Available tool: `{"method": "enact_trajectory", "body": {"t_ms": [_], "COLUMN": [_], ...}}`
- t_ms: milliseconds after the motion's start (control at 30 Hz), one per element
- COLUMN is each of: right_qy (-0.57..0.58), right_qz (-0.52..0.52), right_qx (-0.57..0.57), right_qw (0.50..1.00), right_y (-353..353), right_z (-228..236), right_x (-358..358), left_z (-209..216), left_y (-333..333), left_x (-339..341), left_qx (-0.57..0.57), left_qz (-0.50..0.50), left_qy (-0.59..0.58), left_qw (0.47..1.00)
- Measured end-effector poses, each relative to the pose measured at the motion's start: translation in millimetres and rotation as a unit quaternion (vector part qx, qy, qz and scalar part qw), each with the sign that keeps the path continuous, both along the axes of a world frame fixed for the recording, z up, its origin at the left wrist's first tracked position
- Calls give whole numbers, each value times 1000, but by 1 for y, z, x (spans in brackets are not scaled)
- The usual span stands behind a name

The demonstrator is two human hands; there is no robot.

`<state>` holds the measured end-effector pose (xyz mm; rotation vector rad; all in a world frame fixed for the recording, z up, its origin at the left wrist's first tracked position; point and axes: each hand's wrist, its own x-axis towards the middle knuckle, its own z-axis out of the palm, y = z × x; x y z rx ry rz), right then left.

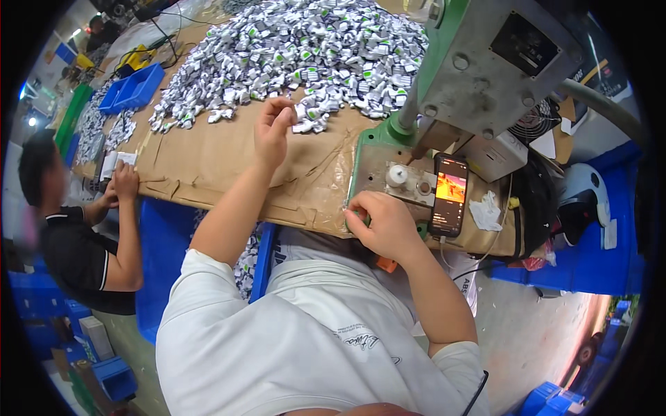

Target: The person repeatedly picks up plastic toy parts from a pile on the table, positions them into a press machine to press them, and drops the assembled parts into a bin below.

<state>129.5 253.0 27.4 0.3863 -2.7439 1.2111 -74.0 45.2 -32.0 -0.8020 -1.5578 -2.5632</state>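
Note:
My left hand (272, 133) hovers over the brown-covered bench, fingers curled toward the near edge of a big pile of small white and grey plastic parts (305, 52), some with green patches. Whether a part sits between its fingertips is hidden. At the front left corner of the green press base my right hand (383, 222) is closed, thumb against curled fingers; what it may hold is too small to make out. Beyond it, a round white piece (397, 175) rests on the metal plate (377, 173) of the bench press (479, 62).
A lit phone (449, 196) leans beside the press plate, its cable trailing down. Crumpled tissue (485, 211) lies right of it. A blue tray (132, 89) stands at the far left. Another person (90, 243) works at the left bench edge. A helmet (584, 197) sits at right.

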Motion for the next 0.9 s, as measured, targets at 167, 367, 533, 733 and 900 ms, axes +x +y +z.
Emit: {"method": "enact_trajectory", "body": {"t_ms": [167, 367, 533, 733, 900], "right_qy": [-11, -60, -46, 7, 136], "right_qz": [-6, -56, -11, -61, -121], "right_qx": [7, -119, -143, -159, -38], "right_qw": [1000, 990, 989, 985, 983], "right_y": [0, 2, 9, 13, 25], "right_z": [1, -1, 1, 6, 18], "right_x": [1, 2, 1, 10, 17], "left_z": [12, 31, 46, 47, 55], "left_y": [8, 23, 32, 55, 65], "left_x": [57, 104, 117, 130, 136], "left_qx": [180, -6, -108, -7, -221], "left_qz": [-72, -184, -212, -155, -200], "left_qy": [-122, 81, 255, 216, -65], "left_qw": [973, 980, 937, 964, 952]}}
